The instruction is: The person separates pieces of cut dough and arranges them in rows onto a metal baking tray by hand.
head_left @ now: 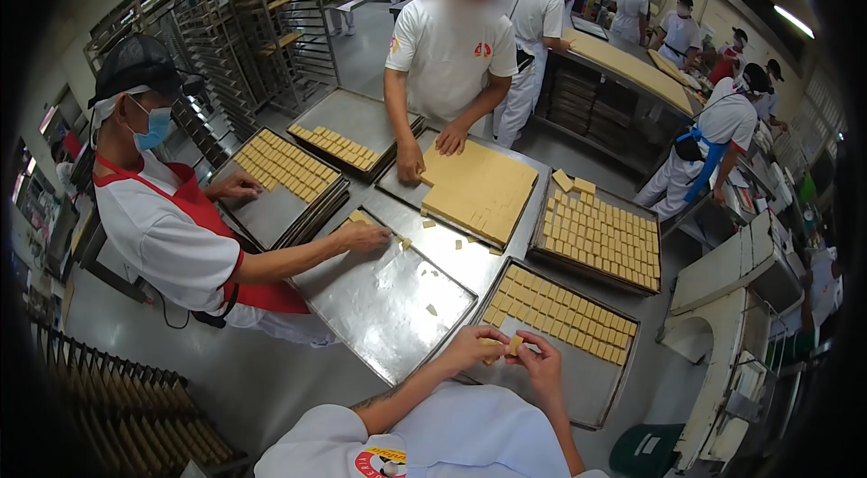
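My left hand [476, 348] is closed on small yellow dough pieces, partly hidden by its fingers. A dough piece [516, 345] is pinched in my right hand [539, 364], close to the left fingertips. Both hands are above the near part of a metal tray [582, 380]. Rows of small rectangular dough pieces [560, 311] cover that tray's far part, just beyond my hands.
A large cut dough slab [483, 189] lies mid-table under a co-worker's hands [433, 151]. Another co-worker's hand [364, 235] reaches over a tray [384, 297] at left. A full tray of pieces [601, 234] stands right. Racks [275, 18] stand behind.
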A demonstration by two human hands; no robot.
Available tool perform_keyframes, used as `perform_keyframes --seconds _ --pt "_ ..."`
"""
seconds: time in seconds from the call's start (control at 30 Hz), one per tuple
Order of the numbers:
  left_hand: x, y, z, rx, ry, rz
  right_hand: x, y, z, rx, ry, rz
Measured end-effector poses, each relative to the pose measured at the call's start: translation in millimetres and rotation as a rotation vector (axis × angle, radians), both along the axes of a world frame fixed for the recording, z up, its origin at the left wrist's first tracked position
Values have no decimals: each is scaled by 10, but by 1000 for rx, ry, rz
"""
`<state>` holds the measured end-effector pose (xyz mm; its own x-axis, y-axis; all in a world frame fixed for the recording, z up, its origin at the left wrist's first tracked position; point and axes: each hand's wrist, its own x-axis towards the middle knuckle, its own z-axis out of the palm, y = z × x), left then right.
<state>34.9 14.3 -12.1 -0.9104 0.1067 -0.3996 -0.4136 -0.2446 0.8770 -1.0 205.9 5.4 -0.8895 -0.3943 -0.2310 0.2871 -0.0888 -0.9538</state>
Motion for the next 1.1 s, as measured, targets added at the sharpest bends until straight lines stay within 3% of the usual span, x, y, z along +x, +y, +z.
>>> perform_keyframes --seconds 0.43,1.1 --pt "7 180 -282 -54 178 64 37 64 -135 -25 68 -6" --pt "32 172 -48 -89 156 37 -9 107 -152 5 73 9"
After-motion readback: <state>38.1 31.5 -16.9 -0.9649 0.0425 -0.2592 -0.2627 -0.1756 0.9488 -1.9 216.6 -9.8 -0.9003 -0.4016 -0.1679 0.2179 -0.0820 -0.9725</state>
